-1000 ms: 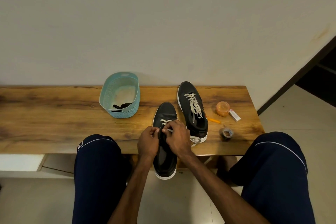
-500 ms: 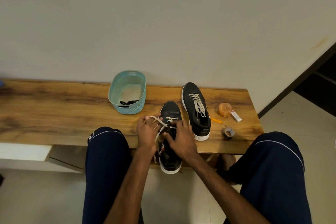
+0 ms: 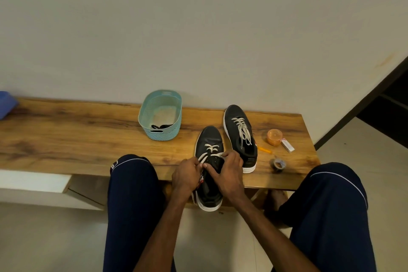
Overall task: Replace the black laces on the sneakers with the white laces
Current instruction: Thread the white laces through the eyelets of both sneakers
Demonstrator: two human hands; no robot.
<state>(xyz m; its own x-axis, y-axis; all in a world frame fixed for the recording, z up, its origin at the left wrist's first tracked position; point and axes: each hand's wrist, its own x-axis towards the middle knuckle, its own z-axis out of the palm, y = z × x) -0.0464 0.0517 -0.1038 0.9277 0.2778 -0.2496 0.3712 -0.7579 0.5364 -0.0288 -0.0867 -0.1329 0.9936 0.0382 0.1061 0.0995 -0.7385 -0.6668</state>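
Two black sneakers with white soles are on the wooden bench [image 3: 88, 139]. The near sneaker [image 3: 208, 139] hangs over the front edge and has a white lace [image 3: 209, 149] through its front eyelets only. My left hand [image 3: 186, 175] pinches that lace at the shoe's left side. My right hand [image 3: 229, 172] grips the lace and the shoe's right side. The far sneaker [image 3: 239, 132] is laced in white to the top. Black laces [image 3: 161, 126] lie in the teal basket [image 3: 163, 97].
An orange lidded tub [image 3: 274, 137], a small white box [image 3: 287, 145], an orange stick [image 3: 265, 150] and a roll of tape [image 3: 278, 164] sit at the bench's right end. A blue object [image 3: 5, 104] is at the far left. My knees flank the shoe.
My left hand drew the lace out to the left, then came back in against the shoe. The view shifted slightly left.
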